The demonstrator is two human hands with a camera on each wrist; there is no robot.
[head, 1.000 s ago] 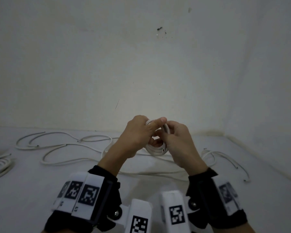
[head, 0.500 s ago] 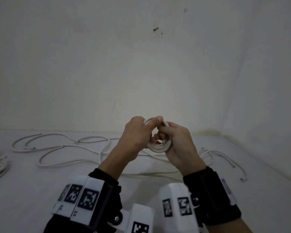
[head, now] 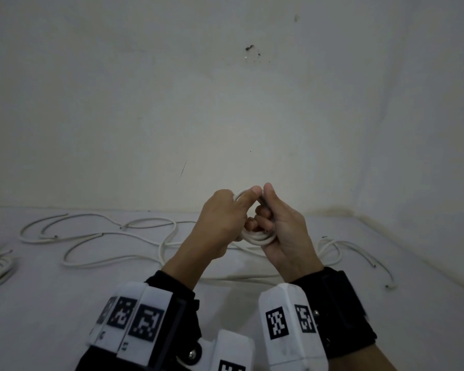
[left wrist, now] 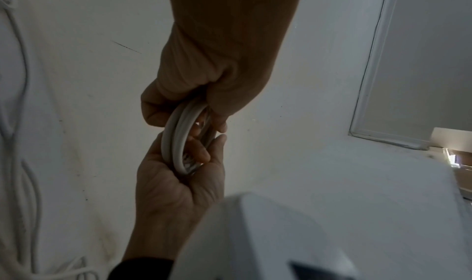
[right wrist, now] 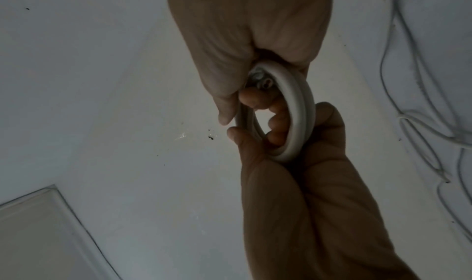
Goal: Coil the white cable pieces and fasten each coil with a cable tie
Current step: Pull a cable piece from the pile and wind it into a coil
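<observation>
Holding the small white cable coil (head: 255,238) in the air above the desk (head: 51,303), left hand (head: 220,223) and right hand (head: 284,231) curl their fingers round it; a slackened grip could let its untied loops spring apart.

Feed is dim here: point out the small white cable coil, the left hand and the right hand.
small white cable coil (head: 257,239), head view, lower loops.
left hand (head: 220,223), head view, back.
right hand (head: 287,234), head view, back.
</observation>
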